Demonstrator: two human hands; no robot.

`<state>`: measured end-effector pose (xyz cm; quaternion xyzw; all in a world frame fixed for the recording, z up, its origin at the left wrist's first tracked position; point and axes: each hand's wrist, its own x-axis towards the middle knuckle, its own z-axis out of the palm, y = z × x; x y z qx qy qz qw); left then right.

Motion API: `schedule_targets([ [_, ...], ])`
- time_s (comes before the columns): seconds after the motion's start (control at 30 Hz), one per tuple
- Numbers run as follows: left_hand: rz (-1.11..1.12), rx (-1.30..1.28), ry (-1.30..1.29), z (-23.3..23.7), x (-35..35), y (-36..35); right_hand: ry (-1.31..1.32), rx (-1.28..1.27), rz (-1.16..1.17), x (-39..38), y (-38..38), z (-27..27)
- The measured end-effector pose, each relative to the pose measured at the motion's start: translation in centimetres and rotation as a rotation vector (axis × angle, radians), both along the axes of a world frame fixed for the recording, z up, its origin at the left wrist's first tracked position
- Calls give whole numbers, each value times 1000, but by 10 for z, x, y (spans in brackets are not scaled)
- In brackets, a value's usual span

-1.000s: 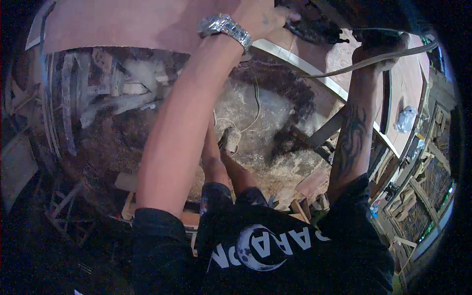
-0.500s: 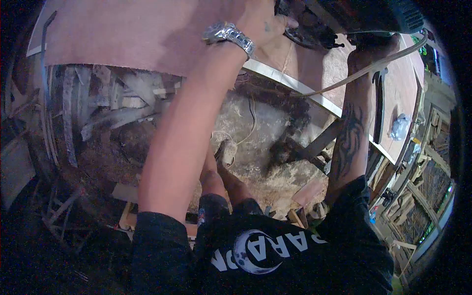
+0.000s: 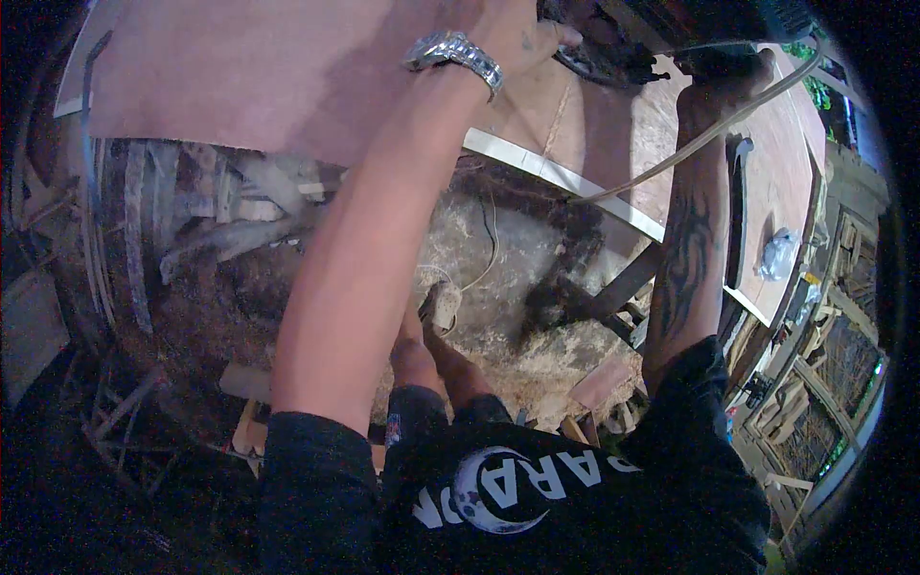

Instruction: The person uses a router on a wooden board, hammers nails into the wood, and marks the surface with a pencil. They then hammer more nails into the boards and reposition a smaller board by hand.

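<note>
At the top edge is a dark corded power tool [image 3: 613, 48], apparently a circular saw, lying over a large plywood sheet [image 3: 240, 77]. My left hand [image 3: 527, 34], below a metal wristwatch, is against the tool's left side. Its thumb lies on the tool, while the other fingers are mostly cut off or hidden. Under the tool's right end, my right hand [image 3: 738, 72] is in deep shadow, closed around the handle area. The pale power cord [image 3: 709, 139] droops from the right, past my right forearm, to the sheet's near edge. The tool's blade is not visible.
A pale strip [image 3: 565, 182] runs along the sheet's near edge. Below are wooden supports [image 3: 628, 283], scrap wood and the dusty floor [image 3: 489, 335], with my feet on it. A clear plastic bag [image 3: 778, 254] lies at the right. Wooden frames [image 3: 824, 383] stand beyond.
Both hands and the tool have shifted slightly forward, away from my body, relative to the sheet's near edge. The view has tilted a little. My hold looks the same.
</note>
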<state>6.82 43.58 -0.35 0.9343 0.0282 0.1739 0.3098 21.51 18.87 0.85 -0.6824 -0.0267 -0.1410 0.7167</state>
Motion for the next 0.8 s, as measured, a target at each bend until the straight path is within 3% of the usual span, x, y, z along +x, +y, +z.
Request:
schedule_targets([
  [0.47, 18, -180, 73, 22, 24, 3, -24, 102, 48, 26, 19, 12],
  [0.6, 36, -131, 160, 23, 33, 3, -16, 125, 14, 25, 27, 18],
  [0.73, 21, -172, 24, 19, 41, 3, 81, 215, -134, 7, 62, 51],
  [0.8, 5, -188, 16, 10, 52, 6, -4, 169, -69, 40, 34, 19],
])
